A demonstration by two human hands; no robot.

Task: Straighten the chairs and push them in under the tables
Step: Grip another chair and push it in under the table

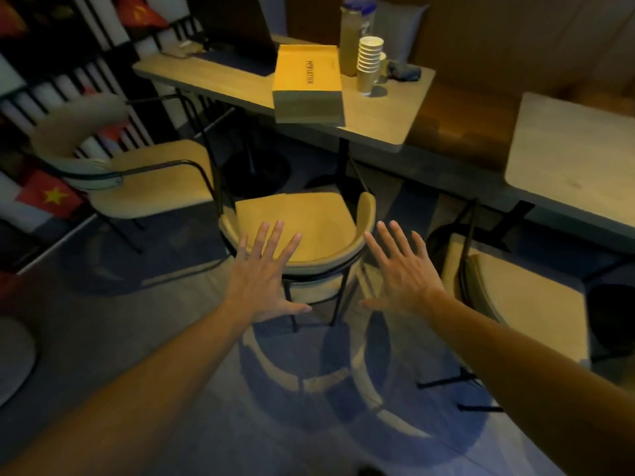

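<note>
step: reaching for tan curved-back chair with black metal legs [302,231] | left grip [264,276] and right grip [402,273] spread open, empty, flanking its backrest | chair ahead, short of pale wooden worktop [378,118] | next: likely grasp backrest, square, push in | yellow box [309,84] lettering unreadable

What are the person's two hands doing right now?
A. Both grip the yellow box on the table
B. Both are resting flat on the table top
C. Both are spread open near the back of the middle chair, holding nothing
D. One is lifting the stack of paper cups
C: the left hand and right hand are open with fingers spread, on either side of the middle chair backrest, holding nothing.
</note>
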